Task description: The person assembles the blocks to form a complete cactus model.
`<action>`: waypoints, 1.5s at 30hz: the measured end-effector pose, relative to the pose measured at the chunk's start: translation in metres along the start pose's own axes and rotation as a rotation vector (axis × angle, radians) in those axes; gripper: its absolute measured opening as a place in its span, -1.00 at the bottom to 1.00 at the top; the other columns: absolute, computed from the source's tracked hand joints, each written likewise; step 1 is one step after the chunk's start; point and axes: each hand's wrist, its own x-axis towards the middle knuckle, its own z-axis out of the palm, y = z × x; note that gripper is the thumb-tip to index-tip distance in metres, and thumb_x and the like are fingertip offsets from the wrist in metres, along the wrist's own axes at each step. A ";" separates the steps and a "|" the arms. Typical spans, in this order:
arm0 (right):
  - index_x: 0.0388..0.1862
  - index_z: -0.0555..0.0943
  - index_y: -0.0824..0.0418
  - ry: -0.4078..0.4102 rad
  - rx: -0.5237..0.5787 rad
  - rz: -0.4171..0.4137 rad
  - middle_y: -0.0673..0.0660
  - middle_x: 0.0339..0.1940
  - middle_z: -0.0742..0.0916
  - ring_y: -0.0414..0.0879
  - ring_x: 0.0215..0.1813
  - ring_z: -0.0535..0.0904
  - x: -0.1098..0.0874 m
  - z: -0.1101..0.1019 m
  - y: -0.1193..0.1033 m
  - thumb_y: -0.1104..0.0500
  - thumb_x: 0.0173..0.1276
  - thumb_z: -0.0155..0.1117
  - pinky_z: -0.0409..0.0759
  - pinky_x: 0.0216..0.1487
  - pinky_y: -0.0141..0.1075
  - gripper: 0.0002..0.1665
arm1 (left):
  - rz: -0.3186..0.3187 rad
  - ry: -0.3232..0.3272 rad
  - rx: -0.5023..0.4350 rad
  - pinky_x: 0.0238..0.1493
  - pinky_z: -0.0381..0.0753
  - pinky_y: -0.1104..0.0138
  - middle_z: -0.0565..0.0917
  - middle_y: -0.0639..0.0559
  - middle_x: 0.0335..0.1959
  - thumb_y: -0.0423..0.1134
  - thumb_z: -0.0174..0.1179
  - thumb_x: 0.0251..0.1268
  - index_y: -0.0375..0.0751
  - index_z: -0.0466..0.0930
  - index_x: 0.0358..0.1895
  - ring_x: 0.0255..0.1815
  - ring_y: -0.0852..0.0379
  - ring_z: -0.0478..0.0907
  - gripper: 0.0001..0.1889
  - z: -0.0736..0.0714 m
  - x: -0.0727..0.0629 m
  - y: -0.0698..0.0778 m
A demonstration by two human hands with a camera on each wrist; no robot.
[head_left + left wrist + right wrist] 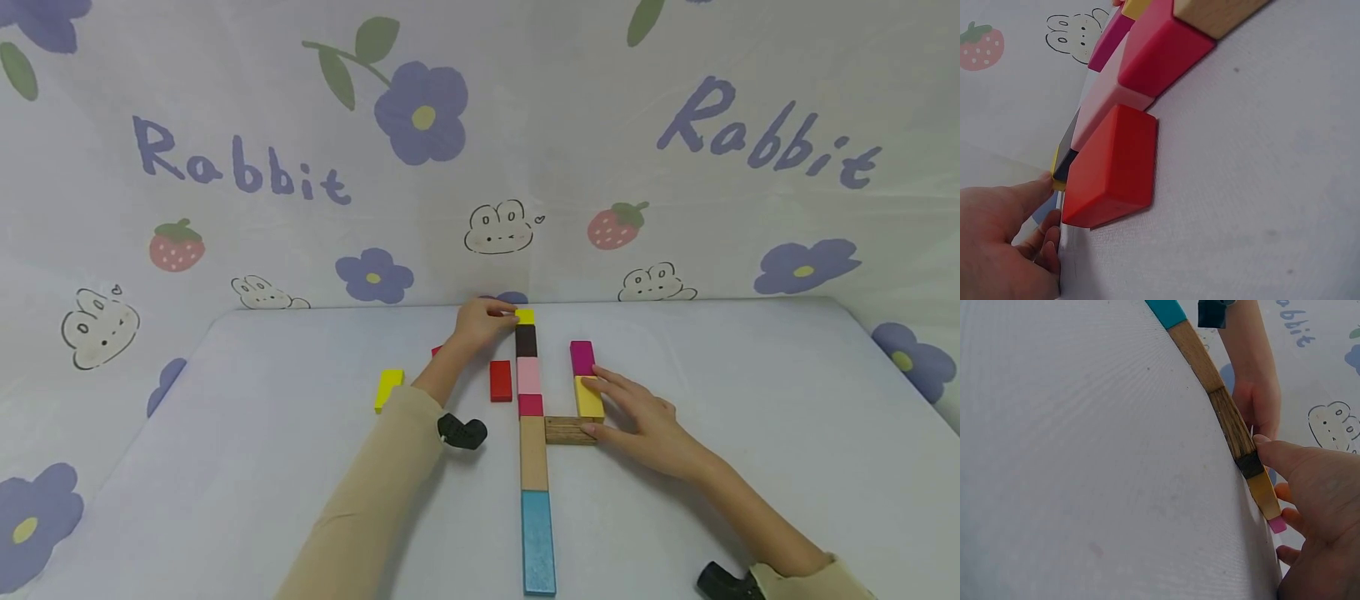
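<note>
My left hand (482,323) reaches to the far end of a straight column of blocks, thumb and a finger at a small yellow block (525,317). Nearer along that column lie a black block (527,341), a pink block (528,375), a crimson block (530,405), a tan block (534,454) and a blue block (537,542). A brown wood-grain block (567,430) juts rightward from the column. From it a golden-yellow block (590,397) and a magenta block (582,358) run away from me. My right hand (645,425) touches this branch, thumb at the wood-grain block, extended fingers beside the other two.
A loose red block (501,382) lies just left of the column. Farther left is a bright yellow block (389,389), with another red block (437,352) mostly hidden by the left arm. A printed cloth (420,192) hangs behind the white tabletop (247,433).
</note>
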 end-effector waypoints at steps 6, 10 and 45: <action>0.56 0.45 0.18 -0.002 0.002 0.004 0.31 0.66 0.36 0.43 0.62 0.20 0.001 0.000 0.000 -0.04 0.44 0.41 0.12 0.30 0.55 -0.22 | -0.003 -0.002 0.000 0.16 0.62 0.20 0.69 -0.23 0.13 -0.26 0.31 0.50 -0.24 0.75 0.22 0.16 -0.12 0.55 -0.68 0.000 0.001 -0.001; 0.56 0.45 0.17 0.001 0.001 0.004 0.31 0.65 0.37 0.43 0.62 0.20 0.001 0.001 0.001 -0.04 0.44 0.41 0.12 0.30 0.55 -0.22 | -0.002 -0.001 -0.004 0.14 0.62 0.21 0.69 -0.23 0.11 -0.26 0.31 0.51 -0.24 0.75 0.21 0.14 -0.10 0.55 -0.69 0.000 0.001 -0.002; 0.56 0.46 0.17 -0.011 0.006 0.011 0.31 0.64 0.38 0.42 0.62 0.19 0.001 -0.001 -0.001 -0.03 0.42 0.43 0.10 0.30 0.58 -0.21 | 0.085 -0.002 -0.082 0.33 0.63 0.14 0.68 -0.25 0.25 -0.25 0.27 0.54 -0.33 0.64 0.32 0.28 -0.17 0.62 -0.60 -0.014 -0.014 -0.001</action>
